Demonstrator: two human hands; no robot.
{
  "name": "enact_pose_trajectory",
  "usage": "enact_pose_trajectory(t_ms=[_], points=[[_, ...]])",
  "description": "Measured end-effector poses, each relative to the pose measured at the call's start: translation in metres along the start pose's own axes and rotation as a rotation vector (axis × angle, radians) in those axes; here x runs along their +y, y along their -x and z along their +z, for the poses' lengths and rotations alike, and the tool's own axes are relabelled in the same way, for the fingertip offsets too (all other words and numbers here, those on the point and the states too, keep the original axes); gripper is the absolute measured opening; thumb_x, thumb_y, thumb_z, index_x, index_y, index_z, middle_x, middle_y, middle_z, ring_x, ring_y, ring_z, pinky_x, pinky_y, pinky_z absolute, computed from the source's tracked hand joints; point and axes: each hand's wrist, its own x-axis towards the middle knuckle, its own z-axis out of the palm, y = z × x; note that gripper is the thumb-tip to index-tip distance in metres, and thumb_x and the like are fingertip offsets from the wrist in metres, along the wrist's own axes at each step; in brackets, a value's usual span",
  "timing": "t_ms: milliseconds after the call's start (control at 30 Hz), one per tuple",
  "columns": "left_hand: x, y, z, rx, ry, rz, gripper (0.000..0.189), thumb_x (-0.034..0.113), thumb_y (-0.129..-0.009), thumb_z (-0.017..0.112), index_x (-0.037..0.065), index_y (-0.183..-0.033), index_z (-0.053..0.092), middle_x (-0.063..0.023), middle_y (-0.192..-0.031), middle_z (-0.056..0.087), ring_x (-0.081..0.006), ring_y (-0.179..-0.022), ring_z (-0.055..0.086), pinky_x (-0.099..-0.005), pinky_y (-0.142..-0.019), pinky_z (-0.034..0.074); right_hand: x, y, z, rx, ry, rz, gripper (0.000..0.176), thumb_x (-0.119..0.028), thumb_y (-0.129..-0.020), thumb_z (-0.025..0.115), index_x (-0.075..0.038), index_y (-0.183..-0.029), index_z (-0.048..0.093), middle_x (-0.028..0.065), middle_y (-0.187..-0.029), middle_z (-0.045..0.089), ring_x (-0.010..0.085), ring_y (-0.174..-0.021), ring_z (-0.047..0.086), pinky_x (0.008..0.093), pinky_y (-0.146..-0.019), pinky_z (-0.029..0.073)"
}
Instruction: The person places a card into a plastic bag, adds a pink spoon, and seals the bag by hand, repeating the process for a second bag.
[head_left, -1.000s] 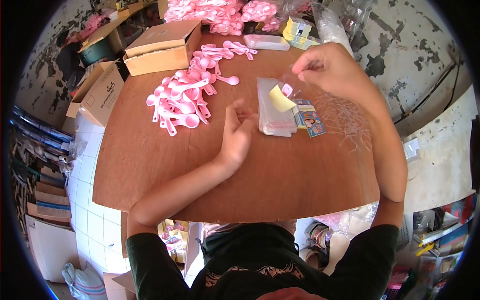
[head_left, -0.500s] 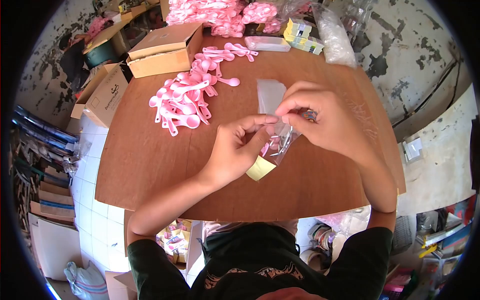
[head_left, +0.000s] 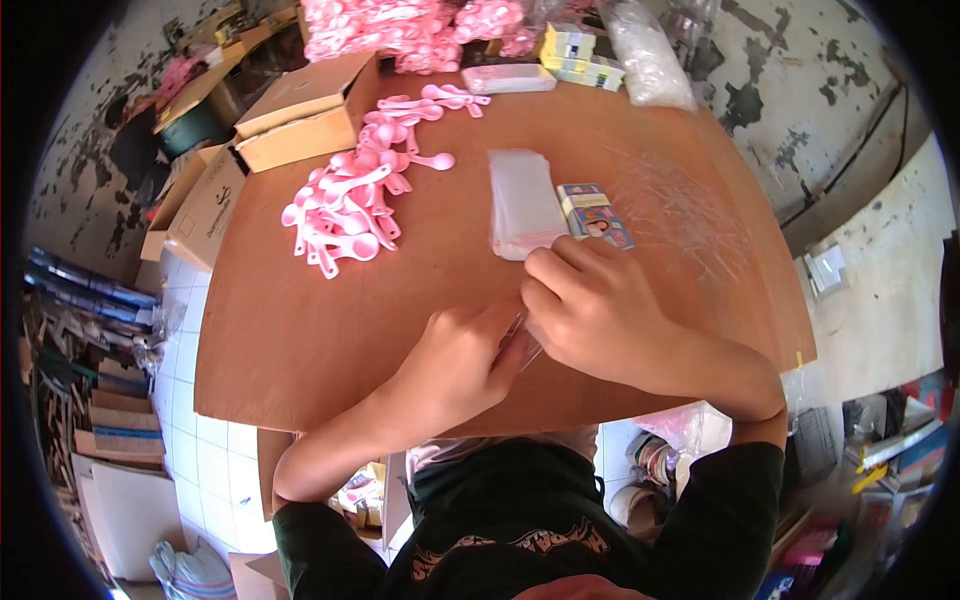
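Close to the front edge of the table, my left hand point(head_left: 462, 362) is closed on a clear plastic bag point(head_left: 532, 352). My right hand point(head_left: 592, 305) meets it from the right, fingers curled and pinched at the same bag. Most of the bag and whatever is inside it are hidden by my hands. Just beyond my right hand lie a stack of clear plastic bags point(head_left: 525, 203) and a banded bundle of printed cards point(head_left: 596, 216). Pink measuring spoons point(head_left: 345, 205) are heaped farther left.
A cardboard box point(head_left: 300, 110) stands at the table's back left. Behind are piled pink spoons point(head_left: 385, 35), a wrapped packet point(head_left: 508, 79), yellow card bundles point(head_left: 582, 58) and a plastic roll point(head_left: 645, 55). Thin clear strips point(head_left: 690, 210) litter the right side.
Both hands have come down toward my body with the bag and turned knuckles up. The yellow card below them is now out of sight. The card bundle and bag stack are uncovered.
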Motion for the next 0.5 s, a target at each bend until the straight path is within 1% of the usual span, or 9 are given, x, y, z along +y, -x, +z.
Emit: enact_pose_trajectory(t_ms=[67,167,200,267,300,333,400,467,500], points=[[0.004,0.004,0.003,-0.014,-0.084,0.049,0.010,-0.004,-0.078,0.058,-0.005,-0.088,0.057,-0.0203,-0.070,0.060,-0.0391,-0.064,0.061,-0.0420,-0.053,0.048,0.002,0.009,0.001,0.021,-0.087,0.051,0.014,-0.003,-0.062,0.067,-0.002,-0.065,0.053,0.0063,-0.077,0.050,0.0225,-0.067,0.053,0.0329,-0.055,0.046],[0.009,0.008,0.010,0.067,-0.043,0.100,0.021,-0.006,-0.078,0.059,-0.005,-0.099,0.061,-0.0195,-0.074,0.064,-0.0345,-0.066,0.065,-0.0380,-0.054,0.050,0.006,0.020,-0.001,0.120,-0.649,0.318,0.009,0.001,-0.060,0.066,-0.001,-0.065,0.059,0.0069,-0.071,0.055,0.0179,-0.066,0.057,0.0311,-0.062,0.047],[0.009,0.010,0.012,0.061,-0.037,0.103,0.021,-0.006,-0.078,0.059,-0.005,-0.099,0.061,-0.0195,-0.074,0.064,-0.0345,-0.066,0.065,-0.0380,-0.054,0.050,0.008,0.025,0.000,0.119,-0.644,0.327,0.009,0.001,-0.060,0.066,-0.001,-0.065,0.059,0.0069,-0.071,0.055,0.0179,-0.066,0.057,0.0311,-0.062,0.047],[0.010,0.014,0.016,0.121,0.099,0.092,0.032,-0.008,-0.077,0.061,-0.005,-0.109,0.061,-0.0186,-0.080,0.067,-0.0276,-0.067,0.068,-0.0318,-0.057,0.052,0.014,0.039,0.003,0.180,-1.288,0.647,0.006,0.000,-0.069,0.068,0.000,-0.071,0.061,0.0056,-0.077,0.059,0.0134,-0.071,0.058,0.0287,-0.064,0.046],[0.010,0.017,0.014,0.096,0.131,0.043,0.032,-0.008,-0.080,0.061,-0.005,-0.113,0.062,-0.0164,-0.084,0.069,-0.0181,-0.068,0.068,-0.0269,-0.060,0.053,0.018,0.043,0.000,0.238,-1.431,0.757,0.002,0.001,-0.076,0.065,0.000,-0.076,0.063,0.0043,-0.080,0.060,0.0107,-0.072,0.057,0.0266,-0.066,0.046],[0.010,0.020,0.015,0.089,0.136,0.044,0.032,-0.008,-0.080,0.061,-0.005,-0.113,0.062,-0.0164,-0.084,0.069,-0.0181,-0.068,0.068,-0.0269,-0.060,0.053,0.032,0.055,0.006,0.332,-1.712,0.809,0.003,0.001,-0.079,0.062,-0.001,-0.077,0.064,0.0050,-0.082,0.061,0.0110,-0.071,0.057,0.0252,-0.067,0.046],[0.009,0.025,0.018,0.345,0.459,-0.049,0.028,-0.006,-0.085,0.060,-0.004,-0.112,0.062,-0.0138,-0.086,0.070,-0.0133,-0.070,0.066,-0.0257,-0.063,0.054,0.070,0.077,0.011,0.463,-1.960,0.981,0.005,-0.004,-0.081,0.061,-0.002,-0.079,0.064,0.0043,-0.079,0.060,0.0111,-0.070,0.057,0.0247,-0.067,0.046],[-0.002,0.030,0.018,0.494,0.496,-0.005,0.023,-0.005,-0.087,0.059,-0.005,-0.110,0.062,-0.0123,-0.088,0.069,-0.0138,-0.076,0.066,-0.0271,-0.069,0.055,0.133,0.109,0.019,0.448,-1.653,1.000,0.012,-0.013,-0.084,0.061,-0.003,-0.080,0.065,0.0035,-0.075,0.063,0.0122,-0.068,0.058,0.0256,-0.064,0.047],[-0.003,0.030,0.020,0.536,0.566,-0.038,0.023,-0.004,-0.087,0.060,-0.005,-0.110,0.061,-0.0127,-0.087,0.069,-0.0142,-0.076,0.066,-0.0268,-0.068,0.054,0.163,0.124,0.027,0.492,-1.122,1.141,0.015,-0.017,-0.083,0.061,-0.003,-0.081,0.066,0.0058,-0.076,0.065,0.0154,-0.068,0.060,0.0276,-0.063,0.048]])
